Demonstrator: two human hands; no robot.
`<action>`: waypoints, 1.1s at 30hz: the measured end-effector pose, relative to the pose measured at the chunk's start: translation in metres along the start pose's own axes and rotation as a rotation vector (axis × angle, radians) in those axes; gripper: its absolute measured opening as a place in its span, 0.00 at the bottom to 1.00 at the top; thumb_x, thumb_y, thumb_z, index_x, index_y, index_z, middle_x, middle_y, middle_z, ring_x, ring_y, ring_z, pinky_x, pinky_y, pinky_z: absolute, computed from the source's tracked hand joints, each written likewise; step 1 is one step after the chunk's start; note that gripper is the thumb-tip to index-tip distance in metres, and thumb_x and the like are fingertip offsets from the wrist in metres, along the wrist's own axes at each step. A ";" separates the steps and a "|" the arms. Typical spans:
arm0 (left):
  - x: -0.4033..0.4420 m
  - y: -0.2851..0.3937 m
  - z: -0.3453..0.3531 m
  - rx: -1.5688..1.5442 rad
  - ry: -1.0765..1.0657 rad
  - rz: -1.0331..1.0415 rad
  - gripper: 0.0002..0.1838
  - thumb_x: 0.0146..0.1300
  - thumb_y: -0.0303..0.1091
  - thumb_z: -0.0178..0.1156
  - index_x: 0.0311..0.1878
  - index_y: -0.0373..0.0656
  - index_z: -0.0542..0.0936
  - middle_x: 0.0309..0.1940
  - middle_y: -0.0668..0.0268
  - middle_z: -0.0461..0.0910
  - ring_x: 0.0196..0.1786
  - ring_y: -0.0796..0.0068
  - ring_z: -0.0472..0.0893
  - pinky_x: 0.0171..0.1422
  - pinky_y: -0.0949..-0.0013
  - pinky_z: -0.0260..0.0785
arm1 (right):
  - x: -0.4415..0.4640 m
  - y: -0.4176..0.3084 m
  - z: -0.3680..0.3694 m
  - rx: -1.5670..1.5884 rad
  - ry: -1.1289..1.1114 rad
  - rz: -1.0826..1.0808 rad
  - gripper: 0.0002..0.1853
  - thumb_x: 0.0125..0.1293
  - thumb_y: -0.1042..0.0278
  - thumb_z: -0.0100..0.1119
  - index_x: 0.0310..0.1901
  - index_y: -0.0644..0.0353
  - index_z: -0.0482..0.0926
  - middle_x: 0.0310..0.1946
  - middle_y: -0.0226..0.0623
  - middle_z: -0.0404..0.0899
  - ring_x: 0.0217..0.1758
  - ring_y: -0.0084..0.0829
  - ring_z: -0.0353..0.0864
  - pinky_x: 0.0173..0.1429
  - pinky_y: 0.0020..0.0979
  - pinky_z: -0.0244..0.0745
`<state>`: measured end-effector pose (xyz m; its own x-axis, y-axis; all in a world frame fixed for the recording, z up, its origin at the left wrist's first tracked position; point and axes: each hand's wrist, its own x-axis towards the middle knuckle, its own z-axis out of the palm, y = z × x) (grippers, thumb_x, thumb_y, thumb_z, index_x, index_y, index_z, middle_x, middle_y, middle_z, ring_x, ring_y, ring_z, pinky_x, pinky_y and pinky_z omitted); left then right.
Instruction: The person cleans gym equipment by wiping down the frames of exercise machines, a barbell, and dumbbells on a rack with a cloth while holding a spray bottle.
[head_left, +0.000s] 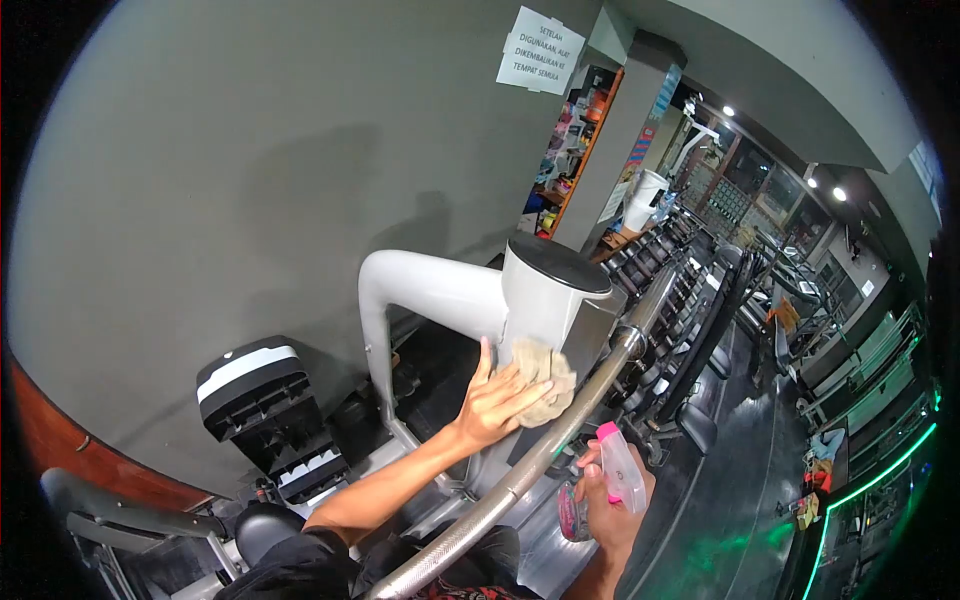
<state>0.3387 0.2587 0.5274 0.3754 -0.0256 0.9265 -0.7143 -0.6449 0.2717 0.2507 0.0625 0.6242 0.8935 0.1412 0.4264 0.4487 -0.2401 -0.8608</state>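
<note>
My left hand (pixel 492 402) presses a crumpled beige cloth (pixel 541 384) against the side of the white machine post (pixel 535 312), its fingers stretched over the cloth and its thumb pointing up. A black round cap (pixel 560 264) tops the post. Lower right, my right hand (pixel 612 515) is closed round a spray bottle with a pink and clear head (pixel 622 468); part of the bottle is hidden by the fingers. Between my two hands a long metal barbell (pixel 520 474) runs diagonally.
A curved white tube (pixel 425 285) joins the post beside the grey wall. Left of it stands a black and white stepped unit (pixel 262 395). Dumbbell racks (pixel 640 262) and benches (pixel 697 428) line the right, above the dark floor (pixel 705 510). A paper sign (pixel 541 50) hangs on the wall.
</note>
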 end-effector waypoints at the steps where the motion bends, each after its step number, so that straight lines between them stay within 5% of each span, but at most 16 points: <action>1: 0.019 0.002 -0.001 0.013 0.088 0.033 0.28 0.41 0.25 0.67 0.53 0.48 0.82 0.42 0.56 0.82 0.52 0.55 0.81 0.74 0.33 0.33 | 0.000 0.000 0.000 -0.018 0.016 -0.019 0.12 0.61 0.64 0.63 0.39 0.65 0.80 0.28 0.36 0.82 0.27 0.23 0.80 0.36 0.25 0.74; 5: 0.092 0.028 -0.016 0.055 0.159 0.048 0.27 0.44 0.26 0.65 0.53 0.51 0.82 0.37 0.64 0.81 0.52 0.60 0.80 0.74 0.34 0.40 | 0.001 -0.004 -0.001 -0.033 -0.001 -0.028 0.13 0.61 0.63 0.63 0.39 0.65 0.80 0.29 0.38 0.83 0.30 0.26 0.82 0.39 0.27 0.75; 9: 0.073 0.025 -0.011 0.118 0.140 0.104 0.25 0.45 0.30 0.66 0.51 0.59 0.83 0.36 0.71 0.81 0.53 0.64 0.80 0.73 0.33 0.47 | 0.000 -0.003 -0.001 -0.011 -0.013 -0.005 0.13 0.61 0.62 0.62 0.38 0.65 0.80 0.30 0.39 0.83 0.31 0.28 0.82 0.41 0.28 0.75; 13: 0.003 0.007 0.000 0.052 -0.011 0.114 0.27 0.36 0.31 0.67 0.48 0.55 0.85 0.34 0.70 0.83 0.47 0.65 0.83 0.73 0.29 0.42 | 0.000 0.000 -0.001 -0.028 -0.014 -0.012 0.13 0.61 0.62 0.63 0.39 0.65 0.80 0.30 0.38 0.83 0.31 0.26 0.82 0.40 0.28 0.75; 17: -0.012 -0.001 -0.007 0.050 -0.036 0.087 0.26 0.39 0.29 0.67 0.48 0.55 0.84 0.27 0.72 0.80 0.40 0.70 0.83 0.73 0.27 0.34 | -0.004 -0.003 -0.002 -0.025 0.000 -0.027 0.13 0.61 0.62 0.63 0.39 0.65 0.80 0.29 0.37 0.83 0.29 0.24 0.81 0.39 0.27 0.75; 20: 0.017 -0.019 -0.012 0.138 0.133 0.184 0.24 0.42 0.28 0.67 0.48 0.53 0.84 0.28 0.71 0.80 0.38 0.69 0.82 0.73 0.26 0.32 | -0.006 -0.007 -0.007 -0.004 -0.013 -0.017 0.14 0.61 0.63 0.63 0.41 0.66 0.80 0.29 0.36 0.82 0.28 0.22 0.79 0.36 0.25 0.74; 25: 0.103 -0.004 -0.043 0.080 0.313 -0.026 0.30 0.42 0.19 0.61 0.54 0.44 0.81 0.43 0.57 0.82 0.44 0.58 0.80 0.75 0.33 0.34 | -0.009 -0.014 -0.010 0.013 -0.001 0.047 0.14 0.60 0.66 0.63 0.43 0.67 0.79 0.28 0.35 0.82 0.25 0.19 0.77 0.32 0.23 0.72; 33: -0.027 -0.014 -0.005 -0.002 0.091 -0.149 0.26 0.41 0.22 0.67 0.50 0.42 0.82 0.39 0.57 0.83 0.47 0.59 0.81 0.75 0.31 0.34 | -0.013 -0.007 -0.014 -0.015 -0.026 -0.062 0.14 0.61 0.65 0.63 0.42 0.68 0.79 0.27 0.35 0.82 0.22 0.21 0.77 0.30 0.23 0.72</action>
<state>0.3361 0.2719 0.4999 0.4225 0.1391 0.8956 -0.6560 -0.6349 0.4081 0.2364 0.0489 0.6283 0.8631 0.1813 0.4713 0.5038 -0.2441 -0.8286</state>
